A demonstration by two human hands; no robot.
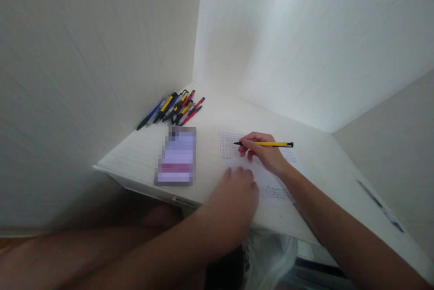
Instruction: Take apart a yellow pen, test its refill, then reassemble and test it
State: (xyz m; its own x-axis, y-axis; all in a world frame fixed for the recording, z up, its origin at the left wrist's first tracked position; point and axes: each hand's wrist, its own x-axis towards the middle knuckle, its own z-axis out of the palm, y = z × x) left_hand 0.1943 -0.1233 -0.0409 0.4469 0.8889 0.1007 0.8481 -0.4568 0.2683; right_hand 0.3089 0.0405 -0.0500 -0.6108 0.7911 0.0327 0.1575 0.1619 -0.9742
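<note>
My right hand (262, 147) grips a yellow pen (273, 144) with black ends between thumb and fingers. The pen lies nearly level, its dark tip pointing left over the upper part of a sheet of paper (237, 162). Small handwriting covers the sheet's top, and more dark writing shows near its lower edge. My left hand (239, 195) rests palm down on the lower left of the paper. Its fingers are slightly bent and apart, with nothing seen in them; the underside is hidden.
A blurred-out phone (176, 156) lies left of the paper on the white desk (210, 145). Behind it, several blue, yellow, red and black pens (172, 107) are bunched against the left wall. A dark slot (379, 204) marks the desk's right side. Walls enclose the desk.
</note>
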